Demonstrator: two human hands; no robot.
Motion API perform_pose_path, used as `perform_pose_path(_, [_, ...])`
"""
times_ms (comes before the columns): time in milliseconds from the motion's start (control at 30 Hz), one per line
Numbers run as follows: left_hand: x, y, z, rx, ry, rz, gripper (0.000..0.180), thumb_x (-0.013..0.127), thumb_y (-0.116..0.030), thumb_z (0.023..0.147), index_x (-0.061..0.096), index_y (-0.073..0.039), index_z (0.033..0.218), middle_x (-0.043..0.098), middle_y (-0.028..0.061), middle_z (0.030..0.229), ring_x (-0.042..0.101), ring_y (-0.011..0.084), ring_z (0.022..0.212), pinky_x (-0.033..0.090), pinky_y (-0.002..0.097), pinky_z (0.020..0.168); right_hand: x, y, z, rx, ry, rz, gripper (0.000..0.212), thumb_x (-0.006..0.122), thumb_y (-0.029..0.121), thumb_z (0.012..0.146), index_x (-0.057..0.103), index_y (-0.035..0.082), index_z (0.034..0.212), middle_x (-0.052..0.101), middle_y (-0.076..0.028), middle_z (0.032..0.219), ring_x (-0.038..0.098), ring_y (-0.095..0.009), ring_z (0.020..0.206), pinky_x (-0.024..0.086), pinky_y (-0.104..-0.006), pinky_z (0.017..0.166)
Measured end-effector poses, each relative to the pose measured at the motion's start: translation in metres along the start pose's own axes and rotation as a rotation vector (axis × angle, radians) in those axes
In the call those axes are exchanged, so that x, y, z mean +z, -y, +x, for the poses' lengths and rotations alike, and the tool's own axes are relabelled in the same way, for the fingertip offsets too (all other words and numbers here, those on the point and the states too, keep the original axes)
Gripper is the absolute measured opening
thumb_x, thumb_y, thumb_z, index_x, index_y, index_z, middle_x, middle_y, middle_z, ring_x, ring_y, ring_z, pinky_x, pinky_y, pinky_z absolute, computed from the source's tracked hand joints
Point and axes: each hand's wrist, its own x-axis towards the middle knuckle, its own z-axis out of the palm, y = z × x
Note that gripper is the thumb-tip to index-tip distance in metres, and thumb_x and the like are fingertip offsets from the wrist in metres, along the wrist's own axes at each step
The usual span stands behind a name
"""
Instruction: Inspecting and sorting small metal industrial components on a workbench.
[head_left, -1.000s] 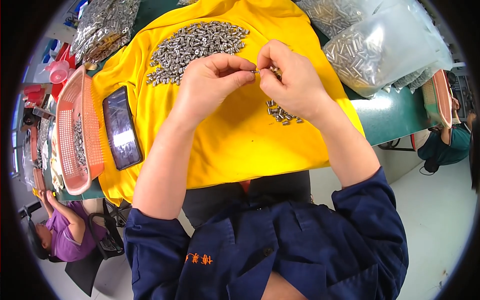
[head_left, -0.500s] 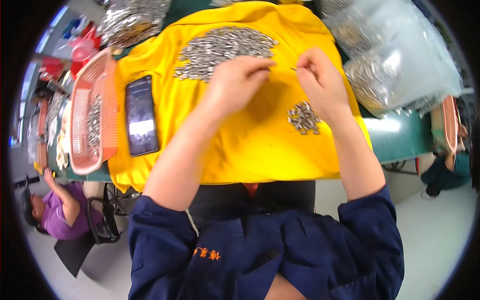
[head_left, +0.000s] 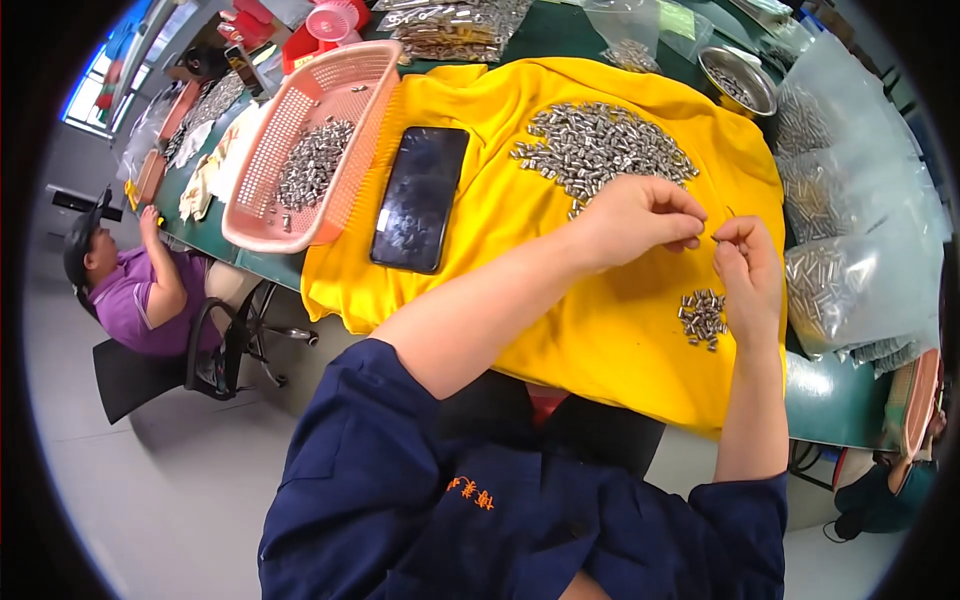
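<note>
Both my hands hover over a yellow cloth (head_left: 560, 350) on the table. The fingers of my left hand (head_left: 640, 222) are pinched together near the lower edge of a large pile of small silvery metal cylinders (head_left: 605, 145); whatever lies between them is too small to make out. Just to its right, my right hand (head_left: 752, 278) pinches a thin dark pin-like piece (head_left: 730, 211), whose ends poke out by the thumb and forefinger. A narrow gap separates the two sets of fingertips. Beside my right wrist lies a smaller pile of metal cylinders (head_left: 703, 318).
Left on the cloth lies a black phone (head_left: 420, 200), beside a pink perforated basket (head_left: 250, 190) holding more metal parts. A metal bowl (head_left: 738, 80) stands at the far right. Clear bags of parts (head_left: 825, 285) line the right side. A person in purple (head_left: 140, 300) sits at left.
My view has swung left, so the cloth and piles sit farther right in the picture. My hands stay close together with fingers pinched, above the cloth.
</note>
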Motion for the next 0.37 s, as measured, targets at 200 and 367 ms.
perform_pose_path(200, [0.0010, -0.0001, -0.0004, -0.015, 0.052, -0.049, 0.010, 0.056, -0.005, 0.078, 0.057, 0.001, 0.087, 0.060, 0.0068, 0.078, 0.058, 0.0116, 0.068, 0.048, 0.0225, 0.065, 0.0020, 0.0012, 0.0011, 0.020, 0.049, 0.015, 0.008, 0.043, -0.002, 0.078, 0.047, 0.004, 0.082, 0.044, 0.003, 0.073, 0.037, -0.004, 0.065, 0.032, -0.0164, 0.059])
perform_pose_path(367, [-0.0023, -0.0028, -0.0046, 0.002, 0.095, -0.016, 0.013, 0.058, -0.006, 0.078, 0.058, 0.001, 0.089, 0.061, 0.0067, 0.079, 0.059, 0.0135, 0.071, 0.049, 0.0249, 0.067, 0.0006, -0.0047, 0.0034, 0.049, 0.069, 0.111, 0.010, 0.042, 0.000, 0.080, 0.046, 0.006, 0.086, 0.044, 0.003, 0.074, 0.038, -0.004, 0.066, 0.032, -0.0165, 0.060])
